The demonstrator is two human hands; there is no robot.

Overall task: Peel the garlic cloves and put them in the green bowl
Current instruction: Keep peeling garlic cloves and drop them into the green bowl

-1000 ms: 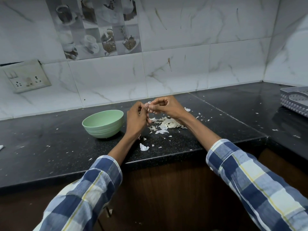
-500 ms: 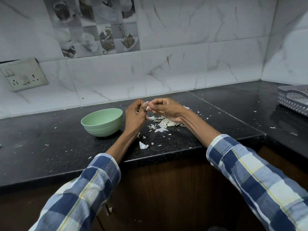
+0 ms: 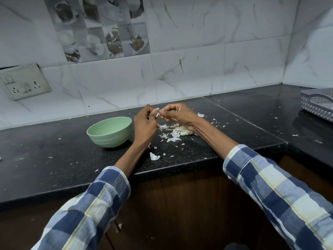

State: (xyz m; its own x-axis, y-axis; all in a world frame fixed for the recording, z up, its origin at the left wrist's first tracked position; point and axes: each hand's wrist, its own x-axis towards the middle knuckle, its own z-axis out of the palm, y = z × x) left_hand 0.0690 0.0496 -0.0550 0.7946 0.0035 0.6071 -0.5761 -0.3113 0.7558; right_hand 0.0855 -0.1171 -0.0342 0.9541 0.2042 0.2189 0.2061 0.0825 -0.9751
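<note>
Both hands meet above the black counter, just right of the green bowl. My left hand and my right hand both pinch one small garlic clove between their fingertips; a bit of white skin sticks up from it. The clove is mostly hidden by the fingers. Under the hands lies a pile of white garlic skins. What is inside the bowl cannot be seen from this angle.
A larger loose skin lies near the counter's front edge, with small flakes scattered around. A grey plastic basket stands at the far right. A wall socket sits on the tiled wall at left.
The hands stay together on the clove, fingers shifting slightly as they work at the skin. The view has drifted a little.
</note>
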